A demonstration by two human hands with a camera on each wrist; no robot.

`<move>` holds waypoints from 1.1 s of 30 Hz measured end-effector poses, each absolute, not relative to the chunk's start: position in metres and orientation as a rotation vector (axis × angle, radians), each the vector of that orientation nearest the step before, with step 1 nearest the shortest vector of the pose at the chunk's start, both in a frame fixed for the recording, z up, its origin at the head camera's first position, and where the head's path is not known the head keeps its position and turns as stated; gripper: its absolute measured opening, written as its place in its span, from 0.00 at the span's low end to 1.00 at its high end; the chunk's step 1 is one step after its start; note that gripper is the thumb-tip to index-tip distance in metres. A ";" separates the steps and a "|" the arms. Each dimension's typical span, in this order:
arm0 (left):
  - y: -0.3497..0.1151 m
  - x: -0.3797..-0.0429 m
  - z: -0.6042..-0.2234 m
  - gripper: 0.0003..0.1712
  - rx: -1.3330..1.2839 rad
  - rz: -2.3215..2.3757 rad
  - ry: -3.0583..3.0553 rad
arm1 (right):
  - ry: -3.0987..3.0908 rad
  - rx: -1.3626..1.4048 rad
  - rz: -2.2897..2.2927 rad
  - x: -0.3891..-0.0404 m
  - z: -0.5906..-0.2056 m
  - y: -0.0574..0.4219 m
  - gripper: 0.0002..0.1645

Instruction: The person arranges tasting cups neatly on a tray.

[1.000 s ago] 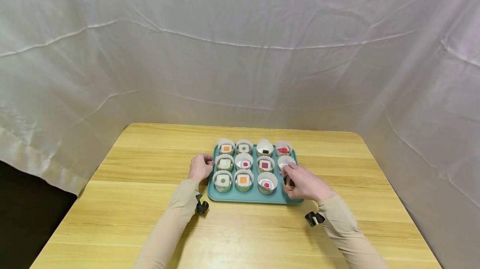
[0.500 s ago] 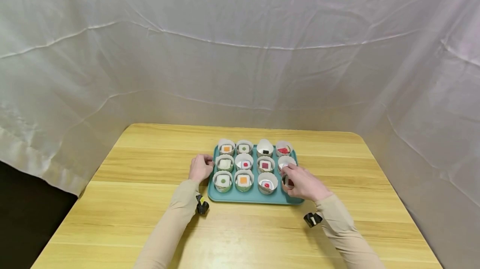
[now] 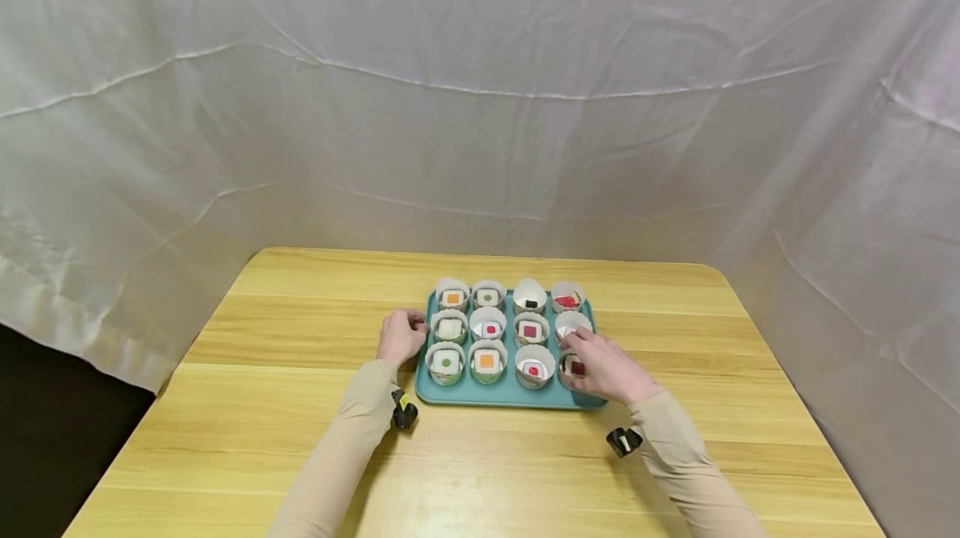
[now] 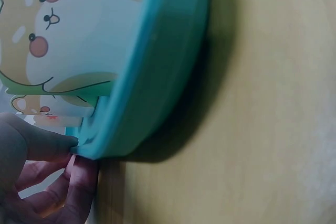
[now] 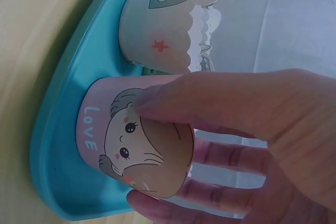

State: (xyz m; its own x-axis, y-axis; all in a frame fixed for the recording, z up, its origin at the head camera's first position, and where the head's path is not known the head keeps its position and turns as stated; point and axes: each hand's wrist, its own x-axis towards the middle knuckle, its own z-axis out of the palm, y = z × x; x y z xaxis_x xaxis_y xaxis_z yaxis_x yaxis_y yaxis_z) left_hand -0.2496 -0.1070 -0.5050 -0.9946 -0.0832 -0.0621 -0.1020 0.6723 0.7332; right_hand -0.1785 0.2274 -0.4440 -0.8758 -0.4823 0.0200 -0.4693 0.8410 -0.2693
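Note:
A teal tray (image 3: 495,395) carries several paper cups in three rows, each with a small block-like piece inside. At its left edge my left hand (image 3: 400,336) pinches the rim; in the left wrist view the thumb (image 4: 52,145) lies over the rim and the fingers lie outside. My right hand (image 3: 609,367) grips the pink paper cup (image 5: 131,140) at the front right corner. This cup bears a cartoon girl and the word LOVE. Its thumb presses the near side and the fingers curl round the far side. The cup stands upright on the tray, with a dark red square visible inside.
Beside the gripped cup stands another pale paper cup (image 5: 157,32) with a red star. A dog-printed cup (image 4: 73,30) stands close to the tray's wall at the left. The wooden table (image 3: 480,471) is enclosed by pale curtains (image 3: 480,146) at the back and sides.
My right hand has shifted slightly left with the front right cup, showing more of the dark red square inside. The left hand and tray have stayed put.

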 end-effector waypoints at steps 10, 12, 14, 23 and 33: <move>-0.107 -0.250 -0.506 0.14 -0.167 1.250 2.853 | 2.969 -0.768 -0.425 -0.177 -0.443 0.226 0.22; -0.107 -0.250 -0.506 0.14 -0.164 1.249 2.855 | 2.971 -0.773 -0.428 -0.177 -0.444 0.226 0.22; -0.107 -0.249 -0.506 0.14 -0.158 1.246 2.862 | 2.975 -0.778 -0.430 -0.177 -0.444 0.227 0.23; -0.107 -0.250 -0.505 0.14 -0.162 1.234 2.862 | 2.998 -0.780 -0.418 -0.175 -0.447 0.229 0.23; -0.108 -0.246 -0.505 0.14 -0.077 1.235 2.870 | 3.012 -0.781 -0.436 -0.174 -0.449 0.234 0.26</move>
